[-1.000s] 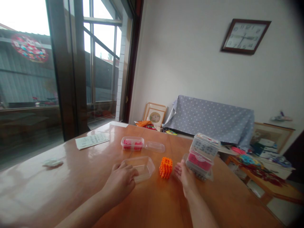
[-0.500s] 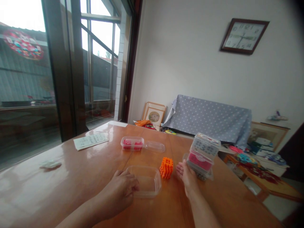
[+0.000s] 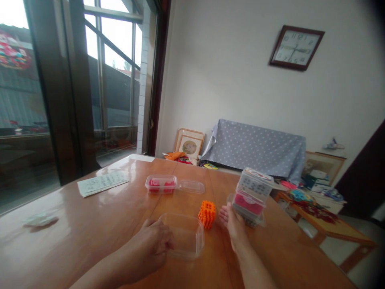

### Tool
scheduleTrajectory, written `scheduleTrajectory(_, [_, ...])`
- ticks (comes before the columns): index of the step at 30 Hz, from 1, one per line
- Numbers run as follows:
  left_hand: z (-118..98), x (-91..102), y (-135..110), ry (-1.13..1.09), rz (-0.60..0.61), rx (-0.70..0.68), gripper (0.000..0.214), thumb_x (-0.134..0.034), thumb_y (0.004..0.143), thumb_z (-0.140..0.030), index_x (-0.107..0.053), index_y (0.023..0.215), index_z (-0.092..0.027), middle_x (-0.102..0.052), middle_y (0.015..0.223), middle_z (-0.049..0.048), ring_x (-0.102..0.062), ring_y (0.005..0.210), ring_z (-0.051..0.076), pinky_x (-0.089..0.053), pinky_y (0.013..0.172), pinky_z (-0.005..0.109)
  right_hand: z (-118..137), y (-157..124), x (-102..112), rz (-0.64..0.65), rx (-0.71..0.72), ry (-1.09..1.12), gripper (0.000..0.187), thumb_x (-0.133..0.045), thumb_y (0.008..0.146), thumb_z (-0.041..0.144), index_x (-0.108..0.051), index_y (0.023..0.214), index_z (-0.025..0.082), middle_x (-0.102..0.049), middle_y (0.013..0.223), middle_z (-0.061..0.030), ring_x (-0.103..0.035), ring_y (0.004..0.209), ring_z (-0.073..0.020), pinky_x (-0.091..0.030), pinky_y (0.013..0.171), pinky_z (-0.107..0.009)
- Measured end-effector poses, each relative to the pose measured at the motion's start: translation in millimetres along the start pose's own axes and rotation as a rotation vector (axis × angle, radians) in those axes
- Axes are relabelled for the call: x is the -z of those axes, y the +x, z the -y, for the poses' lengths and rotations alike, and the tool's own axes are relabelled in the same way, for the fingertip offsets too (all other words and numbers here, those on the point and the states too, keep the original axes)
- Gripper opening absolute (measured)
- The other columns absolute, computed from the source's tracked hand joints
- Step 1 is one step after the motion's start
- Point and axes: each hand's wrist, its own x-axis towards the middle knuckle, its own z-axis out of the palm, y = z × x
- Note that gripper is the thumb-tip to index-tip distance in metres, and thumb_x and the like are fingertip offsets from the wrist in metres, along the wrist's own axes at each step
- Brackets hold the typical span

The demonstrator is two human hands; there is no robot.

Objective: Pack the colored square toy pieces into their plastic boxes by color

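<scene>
My left hand (image 3: pixel 149 249) rests on the wooden table (image 3: pixel 90 224) with its fingers curled on the near left edge of an empty clear plastic box (image 3: pixel 186 240). An orange lattice cube (image 3: pixel 207 214) stands just beyond the box's right corner. My right hand (image 3: pixel 233 224) lies to the right of the cube, fingers together against the lower part of a stack of clear boxes (image 3: pixel 251 196) with pink and grey contents. Whether that hand grips the stack or only touches it is hidden.
Farther back sit a clear box with pink pieces (image 3: pixel 161 184) and its loose lid (image 3: pixel 191 186). A printed sheet (image 3: pixel 102 182) and a crumpled tissue (image 3: pixel 40 219) lie at the left. A window is at the left, a low cluttered table (image 3: pixel 319 216) at the right.
My left hand has drawn the empty clear box toward me and slightly right. The right hand has stayed against the stack. The view has shifted a little.
</scene>
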Motion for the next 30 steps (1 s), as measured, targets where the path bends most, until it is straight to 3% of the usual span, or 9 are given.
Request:
scheduleTrajectory(6, [25,14.9,28,-0.254,-0.141,0.055,0.016,-0.060,0.086,-0.031,-0.071,0.096,-0.024,-0.071,0.097,0.0020,-0.061,0.094,0.023,-0.042,0.085,0.033,4,-4,-2,0.102,0.090,-0.098,0.058,-0.069,0.081,0.066,-0.071,0.113,0.018,-0.074,0.120,-0.0144,-0.067,0.119,-0.0324,-0.052,0.104,-0.045])
scheduleTrajectory(10, [36,21.4,65,-0.597,-0.272,0.103,0.029,-0.061,0.088,-0.049,-0.066,0.088,-0.020,-0.065,0.086,0.0014,-0.057,0.084,0.020,-0.041,0.078,0.030,6,-4,-4,0.234,0.197,-0.177,0.061,-0.073,0.082,0.056,-0.063,0.132,0.023,-0.065,0.138,-0.0108,-0.055,0.135,-0.0291,-0.041,0.115,-0.043])
scheduleTrajectory(14, [51,9.0,84,-0.742,-0.321,0.131,0.031,-0.064,0.085,-0.050,-0.063,0.086,-0.019,-0.063,0.086,0.0010,-0.055,0.087,0.020,-0.040,0.081,0.031,10,-4,-4,0.358,0.256,-0.270,0.070,-0.076,0.081,0.049,-0.054,0.144,0.027,-0.050,0.154,-0.0107,-0.042,0.146,-0.0295,-0.034,0.118,-0.046])
scheduleTrajectory(18, [68,-5.1,82,-0.747,-0.282,0.210,0.035,-0.063,0.086,-0.055,-0.065,0.090,-0.020,-0.064,0.087,0.0012,-0.055,0.087,0.021,-0.038,0.080,0.031,14,-4,-4,0.424,0.240,-0.318,0.071,-0.075,0.082,0.048,-0.050,0.147,0.031,-0.044,0.159,-0.0083,-0.034,0.150,-0.0279,-0.031,0.120,-0.047])
scheduleTrajectory(23, [67,-7.4,76,-0.788,-0.249,0.266,0.042,-0.059,0.088,-0.061,-0.067,0.093,-0.020,-0.069,0.100,0.0042,-0.057,0.100,0.025,-0.038,0.086,0.034,12,1,-6,0.482,0.159,-0.292,0.074,-0.079,0.079,0.051,-0.052,0.144,0.028,-0.049,0.154,-0.0091,-0.042,0.144,-0.0301,-0.030,0.120,-0.048])
scheduleTrajectory(30, [59,-15.3,79,-0.790,-0.187,0.251,0.050,-0.055,0.089,-0.067,-0.067,0.089,-0.019,-0.067,0.091,0.0040,-0.058,0.097,0.025,-0.040,0.090,0.036,9,2,-7,0.494,0.132,-0.234,0.069,-0.082,0.075,0.050,-0.058,0.136,0.026,-0.058,0.145,-0.0090,-0.056,0.131,-0.0294,-0.038,0.114,-0.045])
